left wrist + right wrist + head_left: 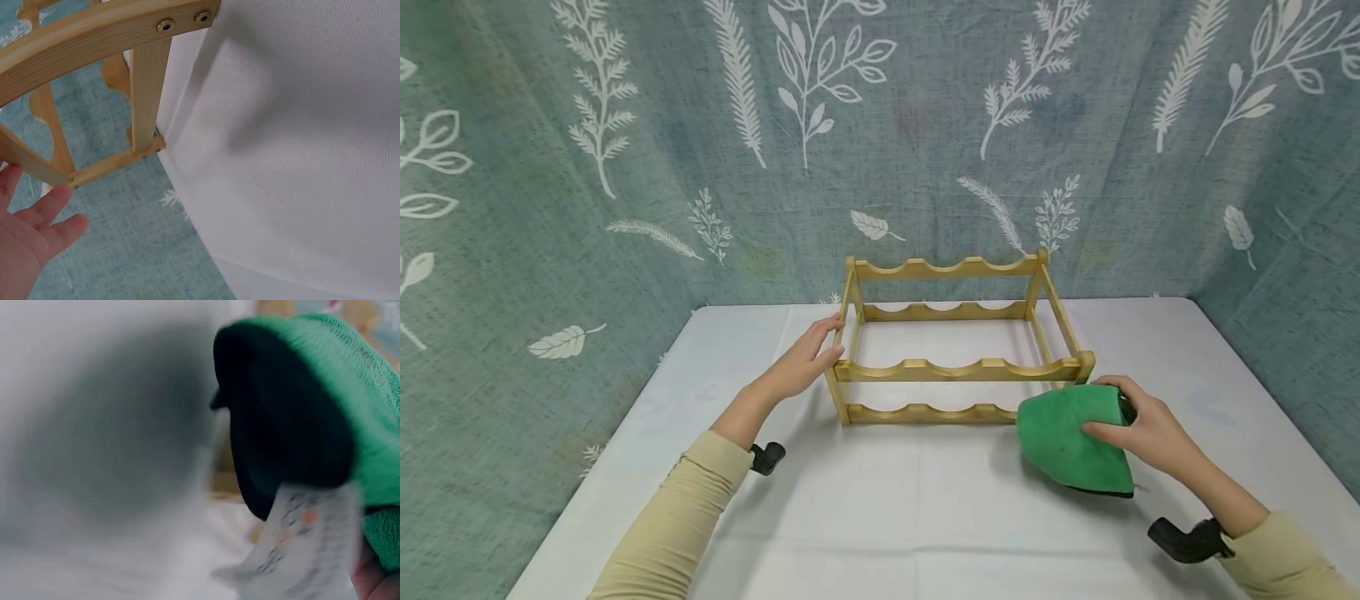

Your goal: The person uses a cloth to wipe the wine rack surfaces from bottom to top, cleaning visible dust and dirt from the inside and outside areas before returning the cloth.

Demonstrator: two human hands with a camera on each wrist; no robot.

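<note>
A green cloth (1067,433) with a dark underside hangs from my right hand (1157,429), which grips it between thumb and fingers near the front right corner of a wooden rack (955,371). In the right wrist view the cloth (331,375) bends over, showing its black side and a white printed label (306,544); only a bit of that hand shows. My left hand (801,362) rests at the rack's left side rail. Its fingers look mostly straight beside the rail (31,159) in the left wrist view, though some are partly hidden.
The rack has scalloped crossbars on two levels and stands on a white-covered table (865,508). A blue-green leaf-patterned curtain (910,150) hangs behind the table and along both sides. Black wrist-worn devices (1183,540) sit below both wrists.
</note>
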